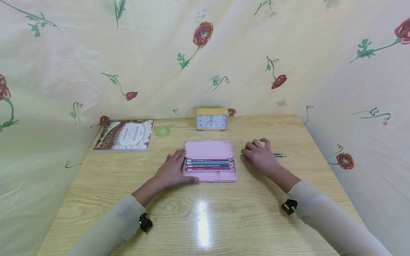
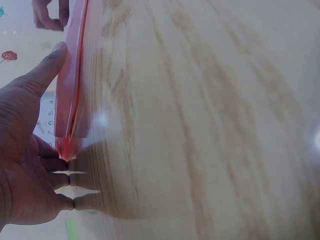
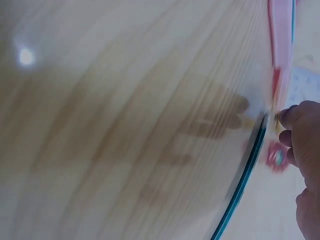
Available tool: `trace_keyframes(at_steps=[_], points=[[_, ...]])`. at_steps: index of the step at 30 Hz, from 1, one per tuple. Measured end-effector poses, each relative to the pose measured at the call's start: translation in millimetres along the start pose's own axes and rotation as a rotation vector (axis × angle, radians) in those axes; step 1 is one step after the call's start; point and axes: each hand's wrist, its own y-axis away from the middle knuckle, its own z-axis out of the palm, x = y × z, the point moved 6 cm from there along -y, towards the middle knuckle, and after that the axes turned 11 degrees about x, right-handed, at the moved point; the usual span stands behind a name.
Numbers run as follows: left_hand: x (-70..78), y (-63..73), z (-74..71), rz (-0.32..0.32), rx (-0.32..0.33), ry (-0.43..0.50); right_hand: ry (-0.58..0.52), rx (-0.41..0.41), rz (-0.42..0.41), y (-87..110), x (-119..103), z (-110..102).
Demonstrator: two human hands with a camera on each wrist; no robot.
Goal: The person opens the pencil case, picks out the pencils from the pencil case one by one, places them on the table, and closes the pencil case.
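Note:
An open pink pencil case lies on the table with several pencils in its long compartment. My left hand rests against the case's left end, fingers extended. Its thumb touches the front edge in the left wrist view. To the right of the case, my right hand bends over a dark teal pencil lying along the table. The curled fingertips pinch the end nearer the case, and the other end sticks out beyond the hand.
Behind the case stands a yellow clock against the flowered cloth. A green tape roll lies to its left, beside a booklet at the back left. The wooden table reflects a bright light in front.

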Motion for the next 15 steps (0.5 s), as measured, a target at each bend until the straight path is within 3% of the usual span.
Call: trace_keyframes(at_steps=[8,15], points=[[-0.9,0.2,-0.1,0.006,0.000,-0.006,-0.059,-0.060,-0.074,-33.2,-46,14],[-3.3,-1.2,1.6,0.004,0.001,-0.016,-0.092,-0.076,-0.136,-47.6,-73,24]])
